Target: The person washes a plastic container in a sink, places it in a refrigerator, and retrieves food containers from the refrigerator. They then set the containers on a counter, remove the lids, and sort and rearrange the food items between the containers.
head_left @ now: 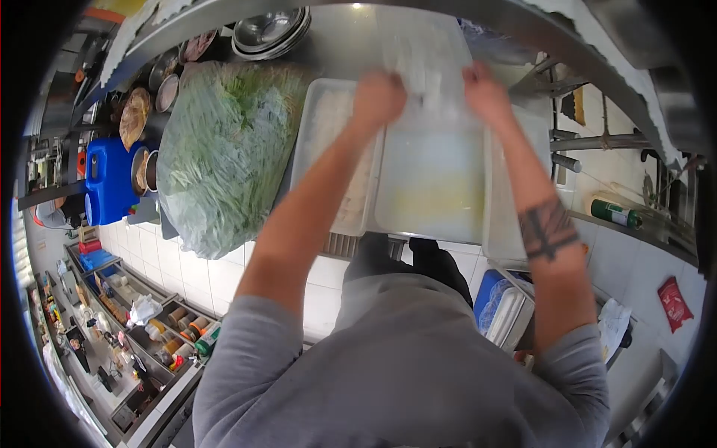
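Both my hands are closed on a translucent plastic sheet [429, 56], one at each side of it. My left hand [379, 97] grips its left side above the edge between two containers. On the right side, my right hand [487, 93] pinches the sheet. Below it lies a white rectangular container [433, 233] with something pale yellow in it, blurred through the plastic. Left of that, under my left forearm, is a container [312, 112] of pale pieces in rows. Another translucent container [508, 239] lies to the right, partly behind my right forearm.
A large clear bag of leafy greens [224, 157] lies left of the containers. Stacked metal bowls [270, 33] stand at the back, and a blue jug [108, 179] at the far left. A metal shelf edge [328, 6] crosses overhead. Tiled floor shows below.
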### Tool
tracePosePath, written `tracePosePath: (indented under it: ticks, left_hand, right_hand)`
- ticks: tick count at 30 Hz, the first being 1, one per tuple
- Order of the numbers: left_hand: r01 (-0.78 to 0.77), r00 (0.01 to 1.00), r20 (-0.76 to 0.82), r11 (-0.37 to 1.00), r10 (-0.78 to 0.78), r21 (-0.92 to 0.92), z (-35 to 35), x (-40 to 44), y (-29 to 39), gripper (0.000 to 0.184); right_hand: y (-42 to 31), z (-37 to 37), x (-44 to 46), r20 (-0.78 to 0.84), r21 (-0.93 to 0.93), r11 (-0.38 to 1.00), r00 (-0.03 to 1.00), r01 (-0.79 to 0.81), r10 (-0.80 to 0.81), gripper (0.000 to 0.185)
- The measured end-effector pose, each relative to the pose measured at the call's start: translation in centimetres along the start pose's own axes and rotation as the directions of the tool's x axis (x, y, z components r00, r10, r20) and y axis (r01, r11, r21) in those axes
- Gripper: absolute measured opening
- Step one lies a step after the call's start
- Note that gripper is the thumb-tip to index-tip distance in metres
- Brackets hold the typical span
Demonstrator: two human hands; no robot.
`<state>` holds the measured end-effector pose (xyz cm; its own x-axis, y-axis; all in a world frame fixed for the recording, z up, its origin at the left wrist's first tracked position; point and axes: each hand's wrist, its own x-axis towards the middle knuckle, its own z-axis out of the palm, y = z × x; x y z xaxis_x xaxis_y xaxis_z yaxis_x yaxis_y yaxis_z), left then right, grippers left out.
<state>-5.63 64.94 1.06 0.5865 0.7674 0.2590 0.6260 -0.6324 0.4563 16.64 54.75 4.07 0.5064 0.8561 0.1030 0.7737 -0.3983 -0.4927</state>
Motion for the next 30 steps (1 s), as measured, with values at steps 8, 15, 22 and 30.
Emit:
tracePosePath:
  ticks: [8,15,22,30]
  left_hand:
    - [-0.291,0.922,0.372,0.821,0.104,0.492,2.4,13.3,-11.1,0.03]
    - [0.379,0.921,0.095,0.925,-0.378,0.005,2.4,13.6,-14.2,0.047]
    - [0.204,0.972,0.199,0.88,-0.128,-0.429,-1.8,-4.4,4.2,0.026]
    - [0.438,0.809,0.55,0.837,-0.207,-0.329,-4.3,-16.8,11.2,0.033]
  right_hand:
    - [0.2,-5.2,-0.5,0.083,0.304,0.95,0.995,-0.074,0.051,0.047]
    - [9.6,-8.8,-25.6,-0.308,-0.328,0.764,0.828,-0.555,0.469,0.054]
    - [3.1,-5.7,-24.9,-0.134,-0.182,0.846,0.865,-0.502,0.484,0.049]
    - [2.0,-6.0,-25.8,0.015,0.042,0.927,0.928,-0.374,0.373,0.025]
